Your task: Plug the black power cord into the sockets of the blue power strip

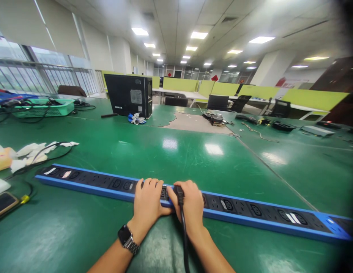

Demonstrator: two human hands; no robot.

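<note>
A long blue power strip with black sockets lies across the green table, from the left to the right edge of view. My left hand rests on top of the strip with its fingers curled over it, a watch on the wrist. My right hand is closed round a black plug that sits at a socket in the strip. The plug's black cable runs down toward me over my right wrist.
A black computer case stands at the back, with gloves beside it. A green basket of cables sits far left. White gloves and a black cable lie at left, a phone near the left edge. Tools and parts lie further back.
</note>
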